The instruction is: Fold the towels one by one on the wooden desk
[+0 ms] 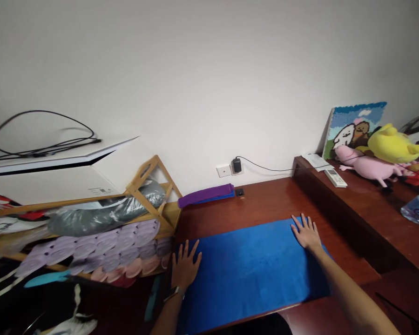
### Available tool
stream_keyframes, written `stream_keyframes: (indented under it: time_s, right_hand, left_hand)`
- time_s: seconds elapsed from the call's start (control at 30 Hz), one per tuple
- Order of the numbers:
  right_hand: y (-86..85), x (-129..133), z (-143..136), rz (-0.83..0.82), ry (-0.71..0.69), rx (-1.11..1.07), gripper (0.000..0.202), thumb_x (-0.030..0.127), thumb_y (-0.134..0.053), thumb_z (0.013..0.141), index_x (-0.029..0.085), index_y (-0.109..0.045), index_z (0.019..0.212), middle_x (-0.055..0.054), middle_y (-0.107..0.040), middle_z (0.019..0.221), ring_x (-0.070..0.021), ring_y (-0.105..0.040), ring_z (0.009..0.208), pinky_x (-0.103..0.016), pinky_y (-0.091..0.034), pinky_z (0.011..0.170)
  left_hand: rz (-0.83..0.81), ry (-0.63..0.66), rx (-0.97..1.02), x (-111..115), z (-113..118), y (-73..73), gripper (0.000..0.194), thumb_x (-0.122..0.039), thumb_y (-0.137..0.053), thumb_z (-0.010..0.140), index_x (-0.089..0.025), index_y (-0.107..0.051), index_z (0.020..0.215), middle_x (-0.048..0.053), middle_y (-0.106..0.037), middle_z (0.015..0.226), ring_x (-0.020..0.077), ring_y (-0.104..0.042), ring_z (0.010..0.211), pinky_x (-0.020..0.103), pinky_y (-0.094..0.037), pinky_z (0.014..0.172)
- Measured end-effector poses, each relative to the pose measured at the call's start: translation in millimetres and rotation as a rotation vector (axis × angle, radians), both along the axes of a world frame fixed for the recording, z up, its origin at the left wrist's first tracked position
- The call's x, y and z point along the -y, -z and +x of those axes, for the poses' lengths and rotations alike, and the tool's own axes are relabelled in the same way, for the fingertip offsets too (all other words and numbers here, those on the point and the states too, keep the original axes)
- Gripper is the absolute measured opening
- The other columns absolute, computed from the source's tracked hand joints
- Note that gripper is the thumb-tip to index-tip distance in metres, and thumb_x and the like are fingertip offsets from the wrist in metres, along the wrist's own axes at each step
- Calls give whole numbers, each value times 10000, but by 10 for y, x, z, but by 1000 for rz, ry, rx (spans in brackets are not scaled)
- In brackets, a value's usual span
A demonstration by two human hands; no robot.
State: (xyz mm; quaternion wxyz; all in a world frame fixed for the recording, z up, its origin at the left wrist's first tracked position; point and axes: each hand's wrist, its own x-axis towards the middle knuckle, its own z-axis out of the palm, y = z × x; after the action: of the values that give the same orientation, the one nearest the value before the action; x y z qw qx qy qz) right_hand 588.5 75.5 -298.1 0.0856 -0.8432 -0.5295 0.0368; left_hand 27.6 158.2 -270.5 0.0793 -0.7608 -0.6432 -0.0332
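Observation:
A blue cloth (pixel 244 270) lies spread out flat on the reddish-brown wooden desk (pixel 265 202). My left hand (pixel 186 265) rests at the cloth's left edge, fingers spread, with a band around the wrist. On the cloth's far right corner lies my right hand (pixel 306 232), palm down and fingers apart. Neither hand grips anything. Behind the blue cloth, against the wall, is a folded purple cloth (pixel 207 194) with a blue layer showing beneath it.
To the left stands a wooden rack (pixel 150 184) with lilac slippers (pixel 108 244) and a white box (pixel 56 181) on top. A raised ledge at right carries a remote control (pixel 335 177), plush toys (pixel 366 163) and a picture (pixel 356 125). A black plug (pixel 237 164) sits in the wall socket.

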Motion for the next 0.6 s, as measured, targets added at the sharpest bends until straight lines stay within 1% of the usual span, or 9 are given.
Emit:
stream_keyframes:
  time_s: [0.1,0.2,0.27,0.3,0.33,0.4,0.5,0.57,0.6]
  right_hand:
    - [-58,-33,60,-4,19,-69,656,620,-315,1030,359,-366,1630,-38,-229,1750,-354,-183,1604,-590,-182,1269]
    - [-168,-45,327,-37,24,-239,668,665,-287,1023,375,-390,1616,-22,-293,1730,-332,-243,1587,-605,-278,1229]
    - [-212,-31,532,-26,-12,-345,628,602,-251,1044,368,-413,1604,-19,-375,1694,-311,-329,1553,-604,-333,1200]
    - [-215,-17,614,-6,-33,-376,604,553,-249,1053,360,-433,1595,-22,-411,1675,-301,-364,1535,-596,-344,1196]
    - [-205,-1,674,19,-51,-392,584,511,-260,1056,353,-460,1581,-23,-434,1662,-293,-383,1525,-586,-344,1199]
    - [-158,31,725,68,-70,-398,553,469,-298,1050,349,-524,1540,-17,-439,1659,-284,-374,1529,-570,-325,1216]
    - [-83,66,699,114,-69,-407,554,456,-295,1050,316,-568,1512,-12,-431,1664,-272,-337,1547,-546,-299,1238]
    - [-55,74,683,127,-61,-417,574,448,-267,1054,289,-553,1526,-13,-448,1654,-258,-339,1547,-531,-298,1245]
    - [-44,73,684,131,-58,-422,581,447,-260,1054,281,-545,1533,-13,-457,1647,-254,-344,1545,-529,-301,1246]
  left_hand:
    - [-56,-11,-42,-28,-19,-53,596,-490,-363,1024,-341,-414,1599,100,-358,1708,366,-336,1559,642,-255,1229]
    - [-100,-25,-45,-68,16,-179,612,-463,-375,1008,-285,-442,1590,130,-374,1696,381,-351,1548,648,-264,1223]
    - [-36,9,-3,-36,197,-287,601,-386,-385,993,-192,-503,1550,174,-452,1643,387,-397,1517,631,-285,1220]
    - [15,45,40,24,369,-334,581,-344,-379,989,-145,-544,1509,197,-506,1596,381,-436,1487,609,-309,1215]
    - [62,103,97,125,607,-370,554,-302,-367,987,-111,-587,1458,211,-560,1538,366,-478,1448,578,-339,1205]
    - [67,253,244,465,1272,-383,472,-255,-367,992,-125,-676,1324,196,-661,1387,321,-579,1315,509,-427,1145]
    - [-163,629,422,1243,2557,-247,303,-199,-494,942,-227,-737,1121,123,-721,1182,276,-637,1131,456,-496,1028]
    - [-327,841,457,1776,3383,-112,219,-304,-629,912,-229,-727,1093,142,-708,1099,315,-618,1110,493,-496,989]
    - [-405,910,489,1995,3736,-52,266,-353,-681,893,-216,-718,1117,160,-697,1117,335,-601,1144,518,-480,1014]
